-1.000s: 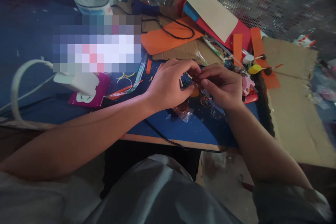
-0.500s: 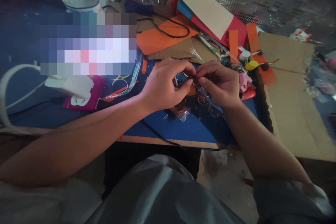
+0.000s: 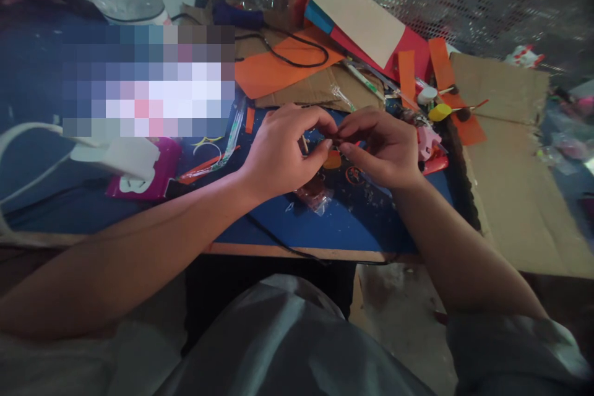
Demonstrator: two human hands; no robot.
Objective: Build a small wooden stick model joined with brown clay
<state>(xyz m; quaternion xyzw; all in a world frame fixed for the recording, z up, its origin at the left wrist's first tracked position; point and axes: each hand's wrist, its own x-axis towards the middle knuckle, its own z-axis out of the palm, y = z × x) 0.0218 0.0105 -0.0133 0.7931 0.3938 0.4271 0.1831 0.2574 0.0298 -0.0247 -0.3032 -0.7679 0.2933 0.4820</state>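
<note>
Brownish small piece (image 3: pixel 335 136) sits pinched between left hand (image 3: pixel 278 151) and right hand (image 3: pixel 387 148) fingertips.

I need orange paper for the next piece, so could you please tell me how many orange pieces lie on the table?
3: a large orange sheet under the black cord, and two narrow orange strips right of it, by the cardboard. More may be hidden.
</note>
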